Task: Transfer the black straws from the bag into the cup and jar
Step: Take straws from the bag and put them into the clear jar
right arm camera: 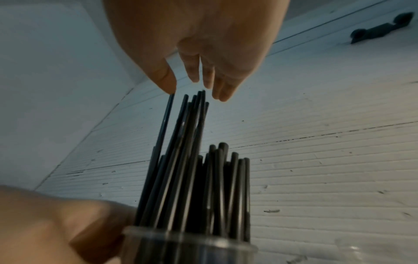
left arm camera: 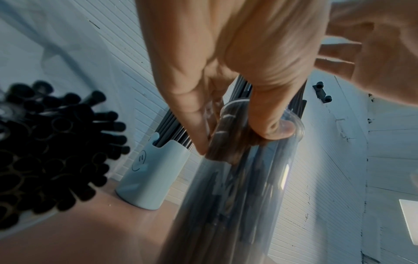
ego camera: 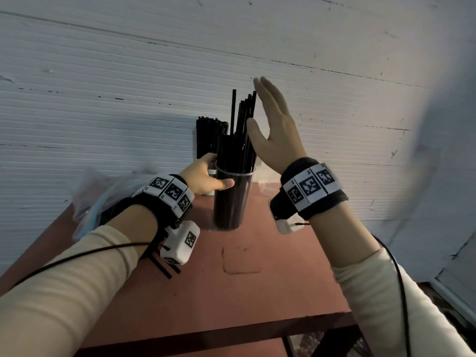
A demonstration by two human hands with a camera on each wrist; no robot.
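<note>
While the reddish-brown desk (ego camera: pixel 257 292) carries everything near its far edge, the crumpled clear plastic bag (ego camera: pixel 103 191) lies at the far left corner, black straw ends (left arm camera: pixel 45 151) showing at its mouth. The tall clear plastic cup (ego camera: pixel 233 199), packed with black straws (ego camera: pixel 239 140), stands mid far edge; the left hand (ego camera: pixel 203 176) grips it below the rim, probably to steady it. The right hand (ego camera: pixel 273 124) is open, fingers straight beside the tallest straws, holding nothing, seemingly to tap them level. Behind the cup, a pale blue jar with a smiley face (left arm camera: pixel 153 178) holds more straws; the cup partly blocks reach to it
</note>
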